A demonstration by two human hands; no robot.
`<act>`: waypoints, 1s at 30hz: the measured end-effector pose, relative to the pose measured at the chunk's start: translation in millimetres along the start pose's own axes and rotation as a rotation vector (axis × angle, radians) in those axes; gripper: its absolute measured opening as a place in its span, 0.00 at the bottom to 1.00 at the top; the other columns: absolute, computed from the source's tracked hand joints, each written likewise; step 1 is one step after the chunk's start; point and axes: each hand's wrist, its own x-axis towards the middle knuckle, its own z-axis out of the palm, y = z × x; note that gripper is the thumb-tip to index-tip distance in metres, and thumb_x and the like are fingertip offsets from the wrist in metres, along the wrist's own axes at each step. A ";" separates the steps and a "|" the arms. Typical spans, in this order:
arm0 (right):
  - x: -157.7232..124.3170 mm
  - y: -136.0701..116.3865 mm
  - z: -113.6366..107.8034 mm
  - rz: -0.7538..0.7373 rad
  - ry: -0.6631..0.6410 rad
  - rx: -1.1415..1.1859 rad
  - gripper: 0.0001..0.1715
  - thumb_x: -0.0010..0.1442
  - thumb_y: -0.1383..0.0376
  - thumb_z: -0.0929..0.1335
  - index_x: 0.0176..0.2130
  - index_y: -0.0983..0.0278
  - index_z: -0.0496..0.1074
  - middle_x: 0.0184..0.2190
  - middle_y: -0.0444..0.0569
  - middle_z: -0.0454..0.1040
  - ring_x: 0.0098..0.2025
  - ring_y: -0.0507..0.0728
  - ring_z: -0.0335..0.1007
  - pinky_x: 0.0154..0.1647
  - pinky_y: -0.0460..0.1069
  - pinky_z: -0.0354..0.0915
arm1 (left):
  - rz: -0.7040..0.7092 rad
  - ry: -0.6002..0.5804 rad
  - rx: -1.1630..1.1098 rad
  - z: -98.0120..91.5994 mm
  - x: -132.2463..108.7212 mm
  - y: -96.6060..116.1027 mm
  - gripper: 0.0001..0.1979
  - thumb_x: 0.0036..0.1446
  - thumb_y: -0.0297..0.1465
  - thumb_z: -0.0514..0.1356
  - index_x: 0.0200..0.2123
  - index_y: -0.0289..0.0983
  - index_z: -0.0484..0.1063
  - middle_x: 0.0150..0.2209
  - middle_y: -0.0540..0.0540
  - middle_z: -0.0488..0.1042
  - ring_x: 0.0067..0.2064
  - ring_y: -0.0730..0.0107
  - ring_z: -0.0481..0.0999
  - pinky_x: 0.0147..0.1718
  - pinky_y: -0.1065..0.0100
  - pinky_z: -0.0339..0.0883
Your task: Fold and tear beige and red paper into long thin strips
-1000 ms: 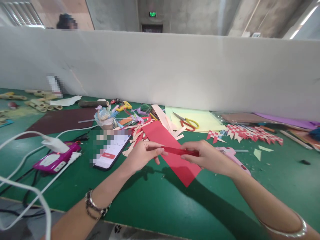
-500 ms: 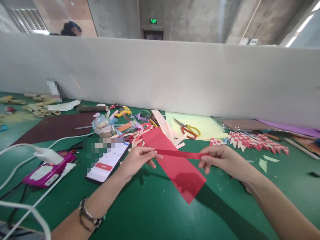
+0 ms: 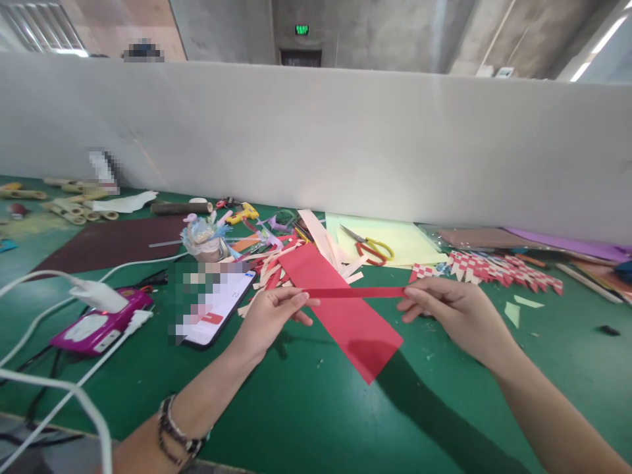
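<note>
A narrow red paper strip (image 3: pixel 360 292) is stretched level between my two hands, above the table. My left hand (image 3: pixel 276 316) pinches its left end between thumb and fingers. At the other end, my right hand (image 3: pixel 439 306) grips the strip the same way. Beneath the strip a wider red sheet of paper (image 3: pixel 368 339) lies slantwise on the green table (image 3: pixel 296 408). Loose red and pale pink paper strips (image 3: pixel 271 266) are heaped behind my left hand. Woven red-and-white checked paper pieces (image 3: pixel 498 268) lie beyond my right hand.
Scissors (image 3: pixel 372 249) rest on pale yellow paper (image 3: pixel 409 247). A phone (image 3: pixel 217 316) and a magenta power strip (image 3: pixel 106 322) with white cables stand left of my hands. Bamboo pieces (image 3: pixel 74 207) and a yellow glue gun (image 3: pixel 243 214) lie farther back, before a white partition (image 3: pixel 316 138).
The strip's right end has risen slightly, so it now runs nearly level. My right hand has turned a little. The whole view has shifted slightly.
</note>
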 end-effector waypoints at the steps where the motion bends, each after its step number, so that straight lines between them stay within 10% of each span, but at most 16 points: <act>1: -3.3 -1.2 -0.6 -0.012 -0.003 -0.045 0.21 0.57 0.50 0.63 0.26 0.63 0.71 0.22 0.48 0.76 0.26 0.55 0.72 0.31 0.49 0.64 | 0.009 0.009 0.007 0.3 -4.1 -0.8 0.13 0.50 0.40 0.60 0.31 0.35 0.73 0.34 0.45 0.78 0.25 0.71 0.75 0.38 0.67 0.67; 6: -15.9 -2.5 -2.3 -0.211 -0.100 -0.290 0.23 0.62 0.53 0.58 0.21 0.62 0.63 0.15 0.42 0.65 0.17 0.49 0.58 0.21 0.46 0.53 | -0.009 0.044 0.075 -0.5 -27.1 -6.7 0.15 0.51 0.41 0.58 0.30 0.35 0.75 0.22 0.48 0.76 0.26 0.67 0.76 0.43 0.63 0.65; 15: -23.5 -10.1 -9.3 -0.617 -0.330 -0.442 0.19 0.64 0.65 0.57 0.22 0.62 0.53 0.18 0.40 0.52 0.21 0.50 0.47 0.23 0.46 0.47 | -0.119 -0.072 0.086 -10.7 -40.1 -17.6 0.16 0.50 0.43 0.58 0.29 0.35 0.74 0.30 0.43 0.78 0.27 0.68 0.74 0.32 0.68 0.67; 22: -25.2 -40.0 3.8 -0.676 -0.583 -0.551 0.17 0.64 0.68 0.56 0.26 0.62 0.64 0.20 0.43 0.63 0.24 0.51 0.56 0.28 0.47 0.51 | 0.356 -0.101 0.638 -2.2 -46.9 -2.5 0.30 0.49 0.44 0.61 0.54 0.42 0.62 0.57 0.43 0.62 0.59 0.54 0.56 0.56 0.58 0.50; 26: -24.4 -56.5 18.1 -0.707 -0.675 -0.600 0.16 0.64 0.65 0.58 0.25 0.62 0.63 0.20 0.43 0.64 0.24 0.51 0.57 0.27 0.47 0.50 | 0.422 -0.467 0.646 18.7 -58.9 14.8 0.12 0.59 0.38 0.52 0.44 0.40 0.68 0.40 0.47 0.74 0.45 0.65 0.70 0.55 0.63 0.50; 30: -16.5 -59.2 19.8 -0.662 -0.663 -0.540 0.17 0.64 0.63 0.56 0.25 0.62 0.60 0.20 0.42 0.62 0.24 0.50 0.55 0.26 0.46 0.49 | 0.183 -0.519 0.505 24.0 -63.2 17.9 0.16 0.64 0.35 0.41 0.31 0.38 0.65 0.18 0.54 0.62 0.23 0.74 0.66 0.27 0.74 0.59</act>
